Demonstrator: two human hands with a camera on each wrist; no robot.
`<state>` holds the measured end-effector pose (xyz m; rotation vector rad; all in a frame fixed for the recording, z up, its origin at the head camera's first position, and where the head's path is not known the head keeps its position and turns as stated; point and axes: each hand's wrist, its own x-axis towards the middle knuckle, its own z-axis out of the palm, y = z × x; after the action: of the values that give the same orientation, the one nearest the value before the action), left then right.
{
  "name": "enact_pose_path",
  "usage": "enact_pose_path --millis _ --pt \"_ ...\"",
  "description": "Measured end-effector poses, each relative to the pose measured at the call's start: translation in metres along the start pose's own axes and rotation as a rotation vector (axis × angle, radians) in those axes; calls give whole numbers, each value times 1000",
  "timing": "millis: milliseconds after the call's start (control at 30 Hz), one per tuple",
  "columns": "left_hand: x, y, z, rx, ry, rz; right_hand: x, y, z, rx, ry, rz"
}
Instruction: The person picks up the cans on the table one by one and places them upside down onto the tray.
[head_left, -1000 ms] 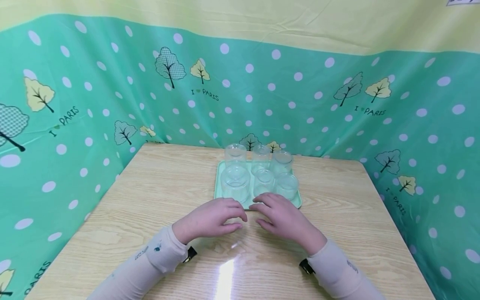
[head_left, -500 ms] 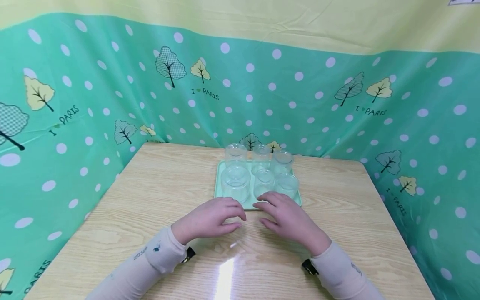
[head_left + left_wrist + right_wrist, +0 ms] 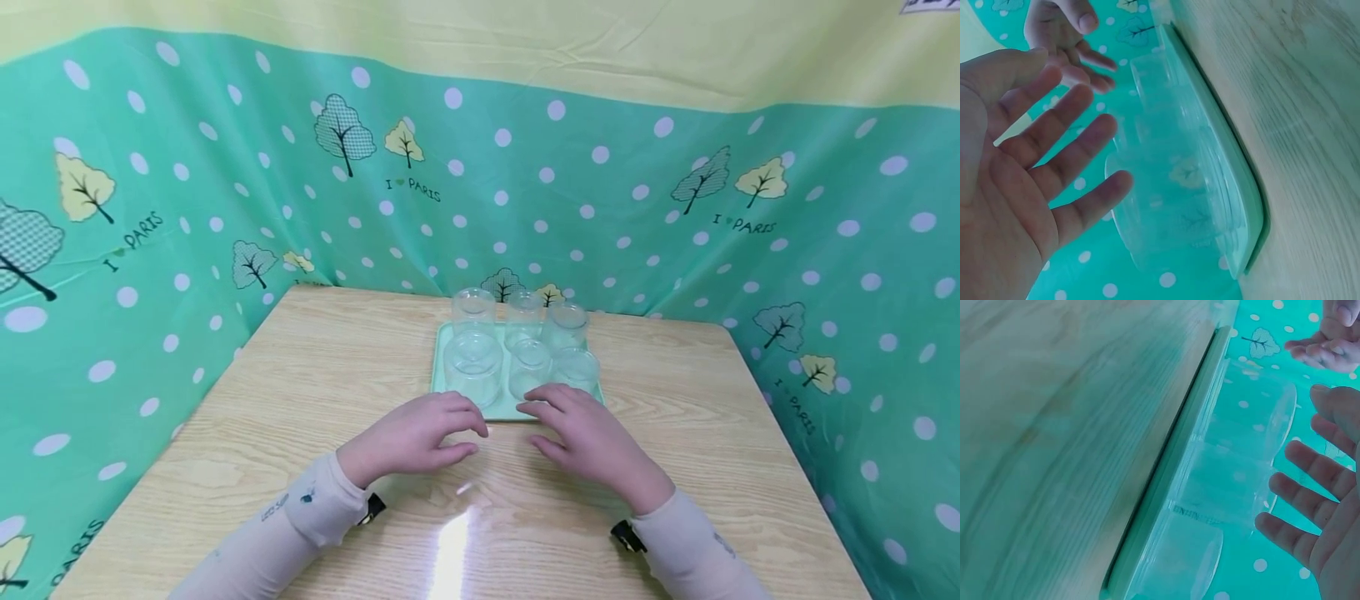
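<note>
Several clear, round plastic containers stand in two rows on a light green tray [image 3: 438, 367]. At the front left is the widest container [image 3: 472, 371]; a smaller one [image 3: 529, 371] is in the front middle and a low one [image 3: 576, 368] at the front right. My left hand [image 3: 423, 435] hovers before the tray's near edge with relaxed, bent fingers, holding nothing. My right hand [image 3: 588, 433] is held likewise, its fingertips overlapping the tray's front right part. In the left wrist view the left hand [image 3: 1029, 162] shows its spread fingers beside the containers.
The tray rests on a wood-grain table [image 3: 337, 358] toward its far side. Green dotted cloth [image 3: 615, 192] hangs behind and at both sides. Cuffs with black wrist straps [image 3: 628, 536] are on both arms. Light glares on the table's near part.
Both hands have drifted slightly apart, the right one toward the right and the left one a little to the left. The tray and containers have stayed in place.
</note>
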<state>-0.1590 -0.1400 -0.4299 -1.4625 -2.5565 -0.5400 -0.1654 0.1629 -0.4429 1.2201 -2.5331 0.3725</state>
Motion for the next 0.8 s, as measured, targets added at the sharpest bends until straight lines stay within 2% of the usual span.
enact_pose_path --millis 200,433,800 --pt "-4 -6 -3 3 38 -2 -6 5 -3 -12 8 17" --pt "-8 -12 -8 27 48 -9 -12 12 -8 -42 -5 47" --pt "-17 -22 -18 48 89 -67 -19 25 -16 -45 24 88"
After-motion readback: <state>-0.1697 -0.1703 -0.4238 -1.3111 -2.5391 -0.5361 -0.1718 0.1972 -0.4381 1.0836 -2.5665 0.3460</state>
